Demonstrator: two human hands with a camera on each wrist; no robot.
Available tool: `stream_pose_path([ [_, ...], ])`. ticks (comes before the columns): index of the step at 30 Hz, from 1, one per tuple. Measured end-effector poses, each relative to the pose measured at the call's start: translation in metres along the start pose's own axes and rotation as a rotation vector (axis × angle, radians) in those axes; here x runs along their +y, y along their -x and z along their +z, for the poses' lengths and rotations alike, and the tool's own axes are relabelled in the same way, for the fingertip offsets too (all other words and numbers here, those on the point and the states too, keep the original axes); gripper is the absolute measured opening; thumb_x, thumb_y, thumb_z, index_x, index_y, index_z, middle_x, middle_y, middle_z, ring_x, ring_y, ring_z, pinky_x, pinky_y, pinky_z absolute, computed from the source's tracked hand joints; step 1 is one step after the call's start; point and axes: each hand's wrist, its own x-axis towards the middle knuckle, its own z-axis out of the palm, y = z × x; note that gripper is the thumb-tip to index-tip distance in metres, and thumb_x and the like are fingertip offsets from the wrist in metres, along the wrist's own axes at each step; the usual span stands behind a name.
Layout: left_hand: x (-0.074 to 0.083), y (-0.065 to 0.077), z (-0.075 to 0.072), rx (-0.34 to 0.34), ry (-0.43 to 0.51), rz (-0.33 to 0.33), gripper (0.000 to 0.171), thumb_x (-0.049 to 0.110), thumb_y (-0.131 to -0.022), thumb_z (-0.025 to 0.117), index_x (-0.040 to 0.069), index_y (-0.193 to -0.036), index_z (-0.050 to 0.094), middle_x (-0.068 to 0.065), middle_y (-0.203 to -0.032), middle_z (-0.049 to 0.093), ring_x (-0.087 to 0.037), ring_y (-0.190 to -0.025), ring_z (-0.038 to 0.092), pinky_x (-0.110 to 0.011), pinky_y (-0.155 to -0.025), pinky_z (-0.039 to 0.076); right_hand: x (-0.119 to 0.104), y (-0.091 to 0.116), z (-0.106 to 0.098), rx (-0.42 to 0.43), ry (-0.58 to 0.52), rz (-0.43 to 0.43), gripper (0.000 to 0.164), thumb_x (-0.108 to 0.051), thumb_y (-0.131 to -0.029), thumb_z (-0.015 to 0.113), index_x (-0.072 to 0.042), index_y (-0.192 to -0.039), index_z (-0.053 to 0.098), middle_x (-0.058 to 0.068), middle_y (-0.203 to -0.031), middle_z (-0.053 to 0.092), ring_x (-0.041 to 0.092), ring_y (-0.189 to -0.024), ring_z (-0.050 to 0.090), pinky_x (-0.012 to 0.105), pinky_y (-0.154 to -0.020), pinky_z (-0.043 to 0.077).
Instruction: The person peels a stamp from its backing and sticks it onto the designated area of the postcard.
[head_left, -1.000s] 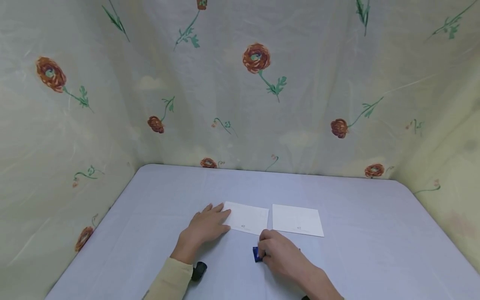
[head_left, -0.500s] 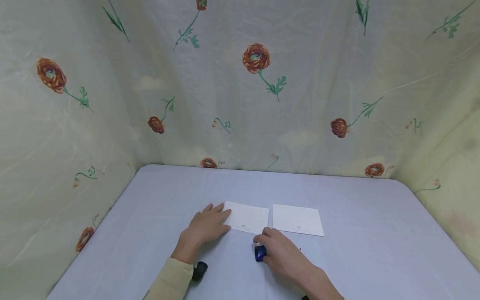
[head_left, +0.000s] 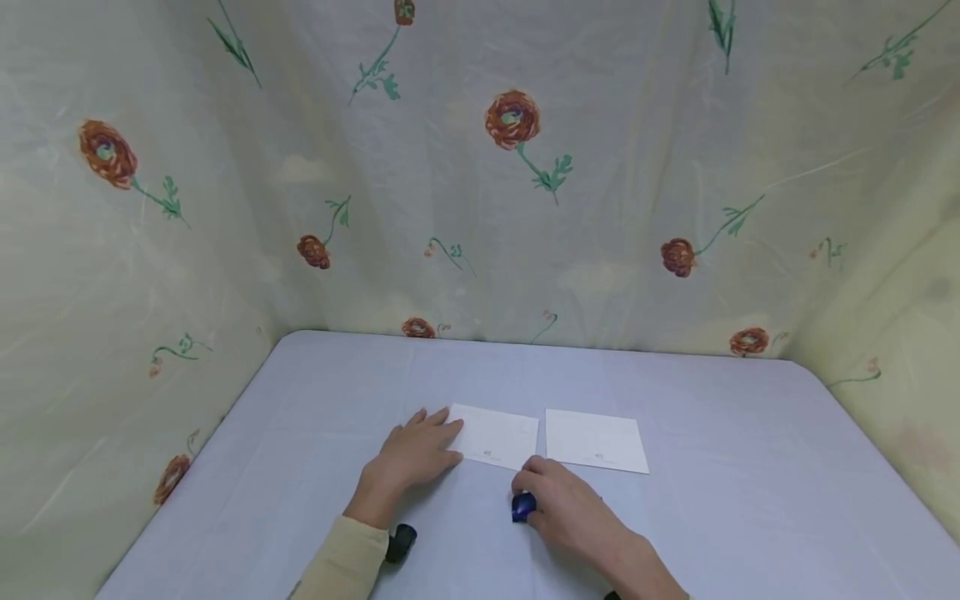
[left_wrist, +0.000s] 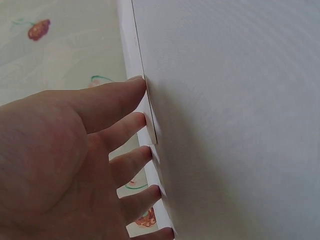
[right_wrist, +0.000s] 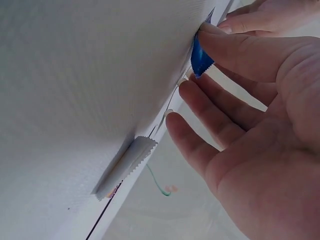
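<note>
My left hand (head_left: 416, 450) lies with fingers spread on the table, fingertips at the left edge of a white card (head_left: 495, 437). In the left wrist view those fingers (left_wrist: 132, 165) reach the card's corner. Below the gap between the two cards, my right hand (head_left: 564, 508) pinches a small blue wrapped packet (head_left: 523, 507). In the right wrist view the thumb presses on this shiny blue packet (right_wrist: 201, 57), which has a zigzag-cut end. Its other fingers are bent near the tabletop, and part of the packet is hidden by the thumb.
A second white card (head_left: 596, 442) lies to the right of the first. Near the right hand lies another packet (right_wrist: 127, 167), silvery-white with zigzag ends. The pale tablecloth (head_left: 300, 467) covers the table, and a flowered curtain (head_left: 600, 208) hangs behind and at both sides.
The blue packet has turned and shifted slightly right under the right fingers, which lifted a little and then bent back down over it. The left hand and both cards stay where they were.
</note>
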Motion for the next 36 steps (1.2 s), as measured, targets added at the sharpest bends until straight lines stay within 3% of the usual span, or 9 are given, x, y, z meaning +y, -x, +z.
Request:
stream_pose_path([
  [8, 0.0006, 0.0011, 0.0002, -0.006, -0.006, 0.008, 0.055, 0.035, -0.097, 0.060, 0.020, -0.148, 0.048, -0.005, -0.161, 0.036, -0.037, -0.152, 0.025, -0.066, -0.117, 0.022, 0.0007, 0.0007, 0.0019, 0.032, 0.044, -0.011, 0.025, -0.001, -0.076, 0.079, -0.017, -0.094, 0.071, -0.007, -0.091, 0.065, 0.008, -0.086, 0.058, 0.031, -0.076, 0.053],
  [15, -0.0002, 0.0001, -0.0005, -0.011, -0.019, 0.015, 0.055, 0.036, -0.098, 0.059, 0.020, -0.149, 0.047, -0.005, -0.161, 0.035, -0.037, -0.152, 0.025, -0.065, -0.117, 0.023, 0.0015, -0.0009, 0.0016, 0.067, 0.017, -0.005, 0.023, 0.004, -0.079, 0.073, -0.016, -0.089, 0.070, -0.008, -0.085, 0.065, 0.007, -0.082, 0.059, 0.030, -0.076, 0.054],
  [29, 0.0001, -0.0029, 0.0000, 0.002, -0.022, 0.003, 0.055, 0.036, -0.097, 0.060, 0.020, -0.148, 0.048, -0.005, -0.161, 0.036, -0.037, -0.152, 0.025, -0.066, -0.117, 0.023, 0.0000, -0.0042, -0.0017, 0.118, -0.049, 0.039, 0.019, 0.000, -0.087, 0.067, -0.017, -0.080, 0.068, -0.012, -0.079, 0.063, 0.003, -0.074, 0.053, 0.024, -0.070, 0.050],
  [36, 0.0003, -0.0024, 0.0013, -0.001, -0.011, -0.002, 0.055, 0.036, -0.097, 0.060, 0.020, -0.148, 0.048, -0.005, -0.161, 0.036, -0.037, -0.152, 0.025, -0.066, -0.117, 0.023, -0.0016, -0.0046, -0.0033, 0.077, -0.115, 0.089, 0.020, 0.003, -0.088, 0.065, -0.009, -0.103, 0.072, 0.001, -0.102, 0.074, 0.011, -0.091, 0.065, 0.035, -0.080, 0.056],
])
